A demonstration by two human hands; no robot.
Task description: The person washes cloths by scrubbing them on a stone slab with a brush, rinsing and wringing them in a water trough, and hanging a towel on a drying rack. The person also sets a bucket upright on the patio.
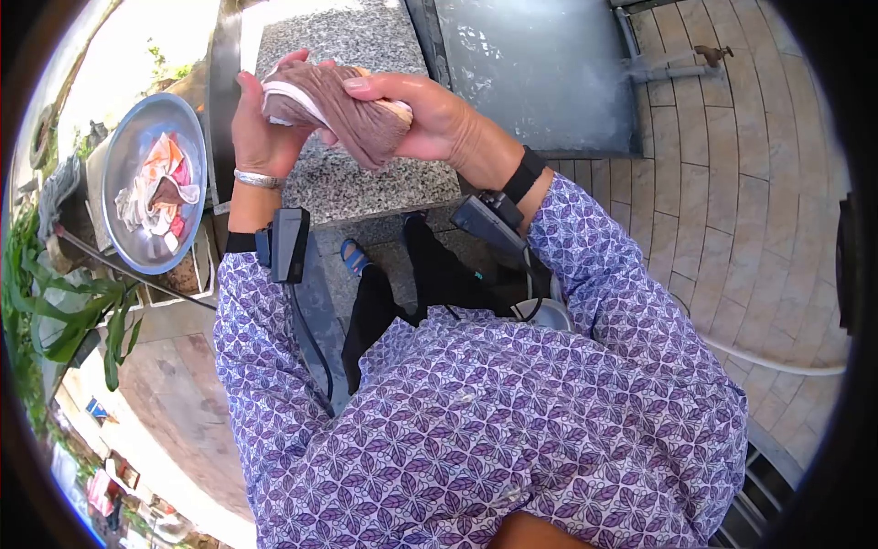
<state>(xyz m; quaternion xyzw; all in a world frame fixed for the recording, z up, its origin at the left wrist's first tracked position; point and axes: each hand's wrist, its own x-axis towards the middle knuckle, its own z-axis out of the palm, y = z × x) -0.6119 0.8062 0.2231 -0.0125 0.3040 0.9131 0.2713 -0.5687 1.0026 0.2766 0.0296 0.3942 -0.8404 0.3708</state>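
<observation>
A bunched brown cloth [352, 114] with white and pale orange edges is held up between my two hands, above a speckled granite slab [366, 192]. My left hand [265, 123], with a silver bracelet at the wrist, supports its left end. On the right side my right hand [416, 114] grips the other end, with the thumb on top and the fingers underneath. To the left, a round metal basin [117, 197] holds orange, white, pink and brown cloths [165, 188].
At the top right is a water-filled tank [540, 73], with a tap [713, 55] and a pipe beside it. Tiled floor [759, 210] extends on the right. Green plants [78, 316] stand at the left. A pale hose [777, 366] lies on the tiles.
</observation>
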